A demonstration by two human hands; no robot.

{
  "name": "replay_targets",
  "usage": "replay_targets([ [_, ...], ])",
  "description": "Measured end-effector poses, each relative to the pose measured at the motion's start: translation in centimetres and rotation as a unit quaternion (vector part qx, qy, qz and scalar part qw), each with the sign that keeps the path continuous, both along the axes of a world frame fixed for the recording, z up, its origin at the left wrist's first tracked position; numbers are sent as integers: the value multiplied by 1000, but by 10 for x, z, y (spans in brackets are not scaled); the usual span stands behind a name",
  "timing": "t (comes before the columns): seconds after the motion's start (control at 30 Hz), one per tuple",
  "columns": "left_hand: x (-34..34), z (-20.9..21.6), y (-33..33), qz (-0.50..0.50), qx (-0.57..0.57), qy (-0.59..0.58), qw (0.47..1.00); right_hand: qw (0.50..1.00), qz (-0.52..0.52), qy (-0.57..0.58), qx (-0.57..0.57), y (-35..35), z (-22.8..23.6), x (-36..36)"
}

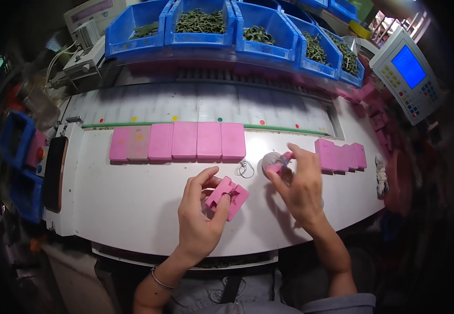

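My left hand [198, 225] grips a pink rubber-like block [238, 203] with notches and cut-out hollows, its thumb pressed on a small dark spot in the middle. Over on the right, my right hand [304, 191] pinches a smaller pink piece [275, 168] between thumb and fingers. Just behind that piece sits a rounded grey-white thing [269, 159]; whether the two touch I cannot tell. Thin looped bands [245, 169] lie on the white tabletop [133, 204] between my hands. What the right palm covers is hidden.
Several pink blocks [184, 140] line up along the green strip, and more pink blocks [337, 156] stand at right. Blue bins [201, 39] of small green pieces hang at the back. A keypad device [407, 73] is at far right, a black flat object [56, 174] at left.
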State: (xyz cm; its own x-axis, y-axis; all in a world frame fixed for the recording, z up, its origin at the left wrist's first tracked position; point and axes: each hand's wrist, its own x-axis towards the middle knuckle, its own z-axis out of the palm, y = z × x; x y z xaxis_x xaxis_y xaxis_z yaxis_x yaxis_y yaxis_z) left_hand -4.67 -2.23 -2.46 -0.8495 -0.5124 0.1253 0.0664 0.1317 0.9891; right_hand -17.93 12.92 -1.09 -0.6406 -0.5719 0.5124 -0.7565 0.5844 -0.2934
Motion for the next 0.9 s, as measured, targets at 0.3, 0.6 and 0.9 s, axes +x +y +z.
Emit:
replay_targets([
  [0.3,0,-8,5,18,24,39,999,997,9,69,43,-12,-2,10],
  [0.6,-6,-19,7,12,28,90,996,993,106,-4,59,9,-46,36],
  [0.9,32,-4,31,-63,-366,187,910,995,101,-13,14,7,-31,24],
])
